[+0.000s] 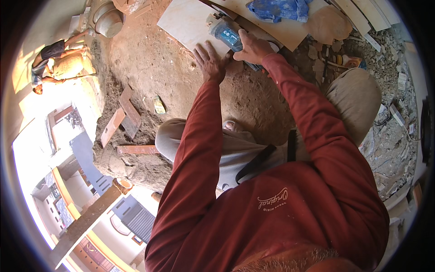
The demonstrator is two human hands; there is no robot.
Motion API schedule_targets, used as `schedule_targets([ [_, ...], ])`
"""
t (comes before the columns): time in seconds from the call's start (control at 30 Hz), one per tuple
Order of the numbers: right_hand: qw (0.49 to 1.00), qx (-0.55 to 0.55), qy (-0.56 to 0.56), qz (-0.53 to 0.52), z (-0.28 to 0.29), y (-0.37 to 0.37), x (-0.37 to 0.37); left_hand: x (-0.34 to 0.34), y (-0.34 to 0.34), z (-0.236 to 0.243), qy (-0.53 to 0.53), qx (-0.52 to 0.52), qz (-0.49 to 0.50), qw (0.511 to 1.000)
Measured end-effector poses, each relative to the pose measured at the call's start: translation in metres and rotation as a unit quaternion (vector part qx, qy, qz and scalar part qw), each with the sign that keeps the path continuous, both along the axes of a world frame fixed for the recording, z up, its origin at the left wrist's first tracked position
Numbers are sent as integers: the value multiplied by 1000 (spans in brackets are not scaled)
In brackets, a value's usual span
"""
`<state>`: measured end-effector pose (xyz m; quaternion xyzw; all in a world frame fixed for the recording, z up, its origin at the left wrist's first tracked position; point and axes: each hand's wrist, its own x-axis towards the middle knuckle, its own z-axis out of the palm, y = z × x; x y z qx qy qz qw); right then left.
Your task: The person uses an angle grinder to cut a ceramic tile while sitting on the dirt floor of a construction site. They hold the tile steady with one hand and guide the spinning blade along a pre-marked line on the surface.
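Ahead of me a pale rectangular tile [181, 21] lies at the top middle of the head view. My right hand [254, 48] is wrapped round a blue handheld power cutter [226, 36], which rests on or just over the tile's right part. The cutter's blade is hidden from me. My left hand [210, 61] presses on the tile's near edge, fingers stretched out and spread, just left of the cutter. Beyond the cutter another cream tile [297, 37] slants to the right, partly covered.
A crumpled blue plastic sheet [278, 9] lies on the far tile, beside a brown round-edged slab [330, 25]. Rubble [393, 63] spreads along the right. Brown tile strips [129, 109] and a small packet [159, 104] lie left. Metal basins [108, 25] and another person [50, 54] are far left.
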<state>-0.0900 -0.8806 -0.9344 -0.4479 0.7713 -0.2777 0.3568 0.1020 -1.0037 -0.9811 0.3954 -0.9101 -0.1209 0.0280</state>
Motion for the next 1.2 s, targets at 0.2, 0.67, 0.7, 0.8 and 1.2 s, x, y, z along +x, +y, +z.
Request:
schedule_targets([
  [0.2,1000,7,3,-1,1,2,1,0,0,1,0,-2,-2,1000],
  [0.67,1000,2,25,-2,-4,8,3,-2,2,4,1,4,1,1000],
  [0.7,1000,3,25,-1,-3,9,3,-2,2,4,0,3,2,1000],
  [0.8,1000,3,25,0,-3,11,3,-2,3,5,-2,0,5,1000],
  [1.2,999,16,33,10,-3,16,5,0,2,2,3,-14,-3,1000],
])
